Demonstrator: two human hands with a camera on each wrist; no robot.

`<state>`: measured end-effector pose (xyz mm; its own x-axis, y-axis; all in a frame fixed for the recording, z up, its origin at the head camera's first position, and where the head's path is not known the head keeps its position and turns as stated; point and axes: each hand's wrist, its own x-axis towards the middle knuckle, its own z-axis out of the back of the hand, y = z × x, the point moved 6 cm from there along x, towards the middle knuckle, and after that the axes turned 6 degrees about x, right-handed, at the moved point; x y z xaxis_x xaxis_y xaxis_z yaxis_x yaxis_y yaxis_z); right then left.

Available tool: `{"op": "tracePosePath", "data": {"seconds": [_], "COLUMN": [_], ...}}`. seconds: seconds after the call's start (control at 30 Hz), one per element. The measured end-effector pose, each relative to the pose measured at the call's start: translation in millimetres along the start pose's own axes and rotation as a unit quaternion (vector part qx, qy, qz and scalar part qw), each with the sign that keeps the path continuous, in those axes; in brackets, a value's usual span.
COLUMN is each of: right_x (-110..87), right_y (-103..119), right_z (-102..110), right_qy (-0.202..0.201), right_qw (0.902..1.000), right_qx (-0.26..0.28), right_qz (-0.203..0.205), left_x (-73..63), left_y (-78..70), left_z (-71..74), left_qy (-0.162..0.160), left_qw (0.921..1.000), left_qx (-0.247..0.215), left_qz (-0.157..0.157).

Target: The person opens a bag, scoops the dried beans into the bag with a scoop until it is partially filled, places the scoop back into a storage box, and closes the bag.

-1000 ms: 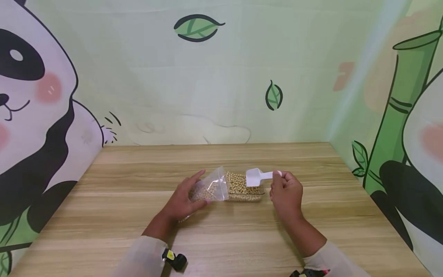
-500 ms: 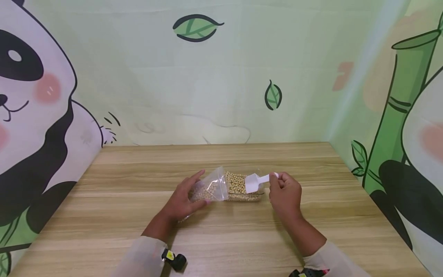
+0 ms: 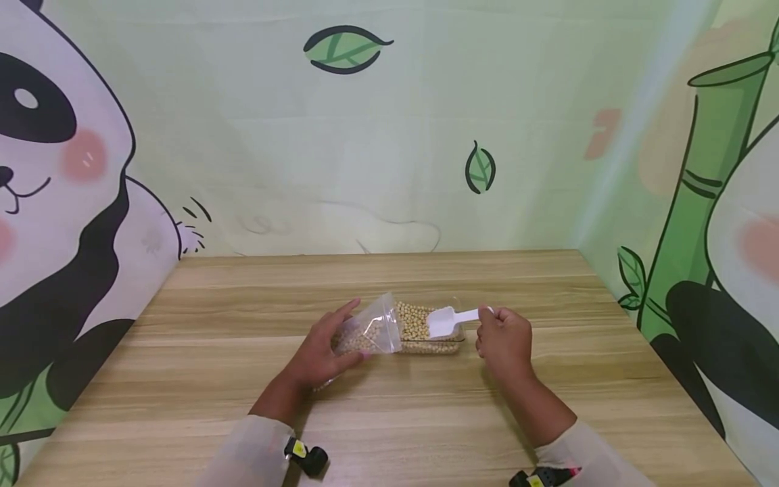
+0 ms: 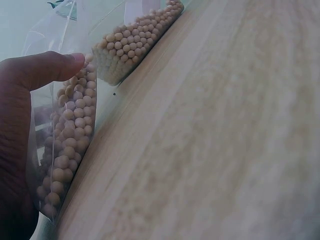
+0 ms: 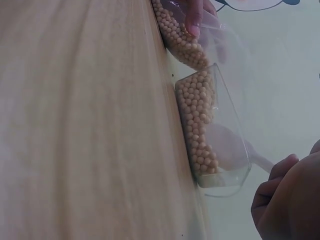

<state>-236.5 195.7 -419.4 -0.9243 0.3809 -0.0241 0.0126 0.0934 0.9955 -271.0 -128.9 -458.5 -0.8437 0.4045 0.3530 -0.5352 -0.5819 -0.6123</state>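
In the head view, my left hand (image 3: 318, 350) holds a clear zip bag (image 3: 385, 325) partly filled with soybeans, thumb along its near side. The left wrist view shows the thumb pressing the plastic above the beans (image 4: 75, 117). The bag's mouth overlaps the left end of a clear rectangular container (image 3: 429, 349) of soybeans (image 3: 412, 316). My right hand (image 3: 506, 340) pinches the handle of a white scoop (image 3: 442, 323). Seen from the right wrist, the scoop's blade (image 5: 226, 145) sits inside the container's right end, behind its clear wall, down among the beans.
The wooden table (image 3: 389, 426) reaches back to a fabric backdrop (image 3: 389, 155) with panda, leaf and bamboo drawings. A black wrist camera (image 3: 312, 460) sits on the left sleeve, another (image 3: 541, 477) on the right.
The scoop has come down and slightly left into the container's beans, tilting and then levelling a little. My right hand moved slightly with it. The left hand and bag have stayed put.
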Motion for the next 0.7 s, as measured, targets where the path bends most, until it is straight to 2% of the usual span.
{"op": "tracePosePath", "data": {"seconds": [0.27,0.5,0.7], "right_x": [5.7,6.4,5.5], "right_y": [-12,-19,-20], "right_z": [0,0,-3], "right_qy": [0.025,0.053,0.076], "right_qw": [0.9962,0.9858,0.9785], "right_qx": [0.049,0.083,0.107], "right_qz": [-0.068,-0.136,-0.159], "left_x": [-0.3,0.0,0.2], "left_y": [-1.4,-2.3,-0.5], "left_z": [1.4,2.1,2.5], "left_qy": [-0.003,-0.003,-0.010], "left_qw": [1.0000,1.0000,0.9999], "left_qx": [0.001,0.001,-0.009], "left_qz": [-0.002,-0.002,0.000]}}
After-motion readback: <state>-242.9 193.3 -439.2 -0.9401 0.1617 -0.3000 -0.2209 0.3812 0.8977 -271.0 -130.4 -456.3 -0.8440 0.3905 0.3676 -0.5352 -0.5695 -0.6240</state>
